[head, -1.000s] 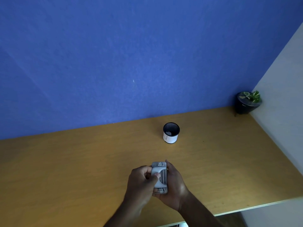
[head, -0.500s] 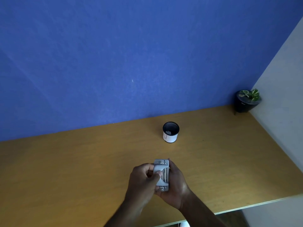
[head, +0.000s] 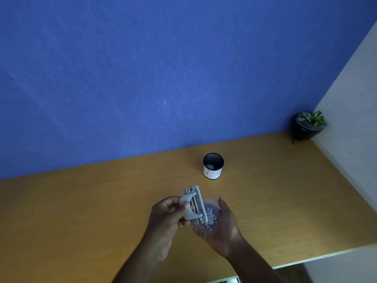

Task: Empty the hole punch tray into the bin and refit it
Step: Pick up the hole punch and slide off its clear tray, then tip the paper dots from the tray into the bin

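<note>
While the wide yellow-brown wooden worktop (head: 81,211) lies bare below, the left hand (head: 169,215) clamps the grey metal hole punch (head: 193,205); the right hand (head: 222,223) cups the clear plastic tray (head: 210,219) of white paper dots, well short of the small black-and-white bin (head: 213,166). Any tilt could scatter them.

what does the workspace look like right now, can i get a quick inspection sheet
surface: wooden desk, bare apart from the items below
job's things: grey hole punch held above the desk; clear tray pulled off it, white paper dots inside; small dark bin with a white band stands behind, open, some scraps in it
clutter: potted plant in the far right corner
grippers: left hand grips the punch; right hand cups the tray
cables: nothing seen
surroundings: blue wall behind, pale wall on the right
</note>
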Motion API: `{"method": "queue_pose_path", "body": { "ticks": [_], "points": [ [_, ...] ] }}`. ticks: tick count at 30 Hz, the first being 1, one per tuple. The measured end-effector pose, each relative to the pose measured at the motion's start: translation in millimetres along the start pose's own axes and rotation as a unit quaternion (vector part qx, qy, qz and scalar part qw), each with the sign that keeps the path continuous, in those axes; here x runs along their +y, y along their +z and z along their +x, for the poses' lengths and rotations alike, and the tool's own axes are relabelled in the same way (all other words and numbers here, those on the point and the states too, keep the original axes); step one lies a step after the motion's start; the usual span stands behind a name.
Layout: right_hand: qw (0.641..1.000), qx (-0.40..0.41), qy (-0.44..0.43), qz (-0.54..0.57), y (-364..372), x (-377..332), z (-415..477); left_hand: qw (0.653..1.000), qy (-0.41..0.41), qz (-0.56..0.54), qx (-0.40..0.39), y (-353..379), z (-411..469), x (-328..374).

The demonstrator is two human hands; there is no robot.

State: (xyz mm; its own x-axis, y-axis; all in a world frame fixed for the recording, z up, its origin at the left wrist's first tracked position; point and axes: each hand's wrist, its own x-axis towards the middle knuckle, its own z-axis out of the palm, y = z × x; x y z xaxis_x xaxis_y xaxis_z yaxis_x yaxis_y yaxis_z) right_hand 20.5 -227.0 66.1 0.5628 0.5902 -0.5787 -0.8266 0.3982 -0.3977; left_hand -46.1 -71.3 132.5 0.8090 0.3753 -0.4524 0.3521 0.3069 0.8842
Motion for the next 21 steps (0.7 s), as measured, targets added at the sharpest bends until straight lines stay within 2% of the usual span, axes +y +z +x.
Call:
{"method": "queue_pose_path", "body": {
  "ticks": [7, 12, 21],
  "points": [
    [0.998, 0.049, -0.014, 0.029, -4.0, -17.4, 2.5, 0.998, -0.025, -0.021, 0.045, -25.6, 35.6, 5.0],
    [0.998, 0.053, -0.020, 0.035, -4.5, -25.5, 7.4, 0.992, -0.012, 0.077, 0.101, -34.9, 75.8, 0.7],
    [0.997, 0.063, -0.016, 0.034, -6.6, -33.7, 14.5, 0.970, -0.073, 0.178, 0.151, -38.3, 152.5, -34.9]
  ]
}}
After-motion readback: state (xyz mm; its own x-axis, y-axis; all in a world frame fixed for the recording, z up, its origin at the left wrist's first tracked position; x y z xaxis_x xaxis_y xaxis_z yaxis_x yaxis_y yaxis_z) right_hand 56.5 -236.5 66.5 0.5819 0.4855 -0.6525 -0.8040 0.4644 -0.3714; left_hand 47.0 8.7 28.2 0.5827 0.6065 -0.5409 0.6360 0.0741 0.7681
